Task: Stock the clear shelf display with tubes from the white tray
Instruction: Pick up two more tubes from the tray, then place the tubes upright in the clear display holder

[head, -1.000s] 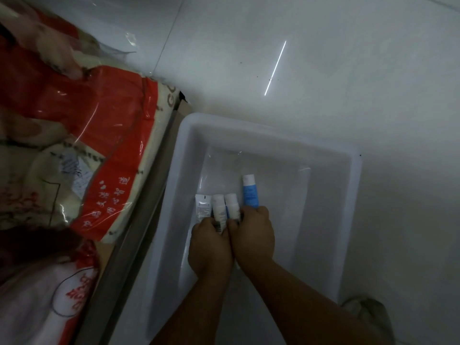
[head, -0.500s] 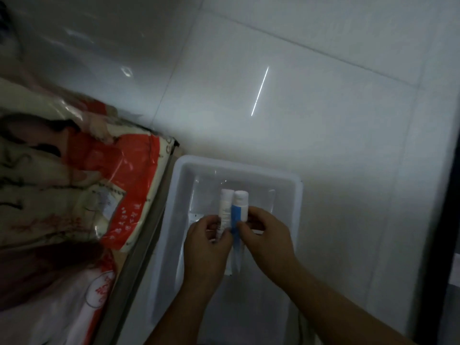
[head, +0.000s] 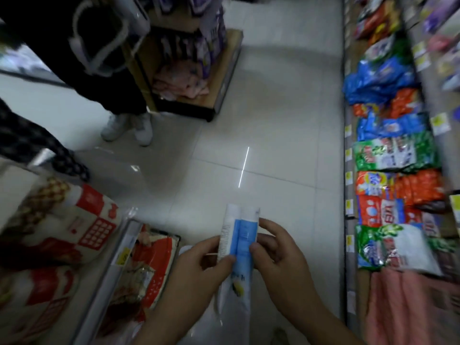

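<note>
I hold a small bundle of blue and white tubes (head: 238,239) upright at the bottom centre of the head view, caps toward the floor ahead. My left hand (head: 199,270) pinches the bundle from its left side. My right hand (head: 281,257) grips it from the right, fingers curled round the blue tube. A bit of the white tray (head: 199,324) shows blurred under my forearms. The clear shelf display is not visible.
A shelf of coloured detergent bags (head: 393,155) runs along the right. Bagged goods (head: 62,232) lie on a low rack at the left. A person in dark clothes and white shoes (head: 127,125) stands ahead left beside a wooden display stand (head: 199,70). Tiled floor (head: 273,120) lies between.
Both hands have lifted the tubes up out of the white tray. My view has swung up from the tray to the shop aisle.
</note>
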A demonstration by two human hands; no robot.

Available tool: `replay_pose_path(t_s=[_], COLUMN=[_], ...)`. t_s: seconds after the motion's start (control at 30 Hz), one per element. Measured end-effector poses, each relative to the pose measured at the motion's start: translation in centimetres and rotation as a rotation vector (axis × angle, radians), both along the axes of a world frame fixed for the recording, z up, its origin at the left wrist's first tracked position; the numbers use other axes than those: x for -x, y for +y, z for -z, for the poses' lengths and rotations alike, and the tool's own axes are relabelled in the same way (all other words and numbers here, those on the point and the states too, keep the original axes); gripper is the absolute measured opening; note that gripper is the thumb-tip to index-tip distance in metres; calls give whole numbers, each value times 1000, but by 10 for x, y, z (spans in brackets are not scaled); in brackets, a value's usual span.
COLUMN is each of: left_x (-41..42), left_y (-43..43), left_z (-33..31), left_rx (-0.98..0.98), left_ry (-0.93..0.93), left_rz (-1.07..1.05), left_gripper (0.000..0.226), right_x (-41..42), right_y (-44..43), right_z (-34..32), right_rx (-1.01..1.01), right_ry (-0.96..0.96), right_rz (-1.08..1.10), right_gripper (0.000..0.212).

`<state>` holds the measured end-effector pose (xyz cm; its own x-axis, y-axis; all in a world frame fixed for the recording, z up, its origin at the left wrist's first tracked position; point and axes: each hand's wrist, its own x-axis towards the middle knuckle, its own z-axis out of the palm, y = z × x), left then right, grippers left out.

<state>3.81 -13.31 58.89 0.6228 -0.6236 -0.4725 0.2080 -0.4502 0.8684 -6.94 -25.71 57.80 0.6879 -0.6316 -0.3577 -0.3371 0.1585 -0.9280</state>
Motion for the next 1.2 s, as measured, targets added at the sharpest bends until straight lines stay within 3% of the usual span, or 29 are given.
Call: replay_pose_path(t_s=[0.23, 0.33, 0.5, 0.83, 0.93, 1.07, 1.2], left_x=[28, 47, 89, 222, 268, 326, 384], left_y=[-18, -18, -16, -34, -32, -26, -18], left_z=[-186, -242, -310, -391, -402, -407, -422], left_rx=[108, 166, 219, 327, 326, 304, 288], left_ry=[-56, -12, 32, -15, 36, 137, 81], left_rz=[205, 287, 580, 1191, 1314, 1431, 1661], left_gripper=[31, 24, 36, 43, 38, 50, 49], right_x=[54, 80, 141, 328, 390, 466, 535], right_y=[2, 18, 46, 100, 126, 170, 212], right_z=[-173, -229, -298, -396, -417, -434, -439], right_rx=[58, 47, 88, 194, 276, 307, 246], right_ry=[-92, -154, -241, -142, -56, 37, 74], right_rz=[220, 334, 514, 770, 786, 756, 758], right_gripper=[28, 29, 40, 50, 51, 51, 47])
